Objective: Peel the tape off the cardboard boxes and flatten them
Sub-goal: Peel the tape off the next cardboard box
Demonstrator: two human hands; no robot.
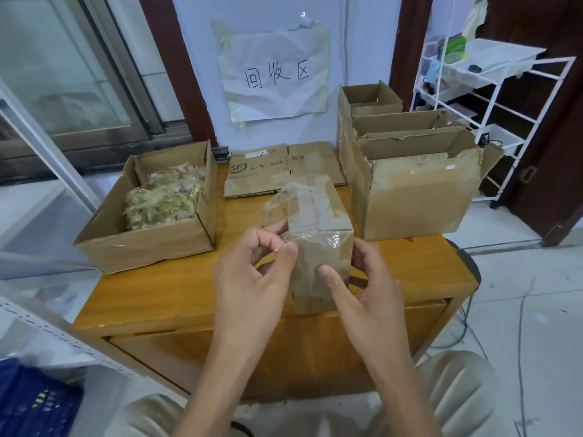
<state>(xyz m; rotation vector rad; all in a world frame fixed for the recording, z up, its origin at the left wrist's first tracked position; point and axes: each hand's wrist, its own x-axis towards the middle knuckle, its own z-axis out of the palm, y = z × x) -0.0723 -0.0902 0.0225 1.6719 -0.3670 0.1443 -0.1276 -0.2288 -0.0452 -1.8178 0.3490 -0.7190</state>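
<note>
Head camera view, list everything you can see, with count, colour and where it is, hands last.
small taped box: 1, brown, table centre, held
clear tape strip: 1, transparent, half peeled from the box
box of peeled tape: 1, brown, table left
flattened cardboard: 1 stack, brown, table back
open boxes: 3, brown, table right
wooden table: 1, orange-brown
paper sign: 1, white, wall
wire rack: 1, white, right
left hand: pinches tape
right hand: grips box

Wooden table (pixel 176 298), pale wall (pixel 356 42), white wire rack (pixel 492 89) right, tiled floor (pixel 520 294)
</note>
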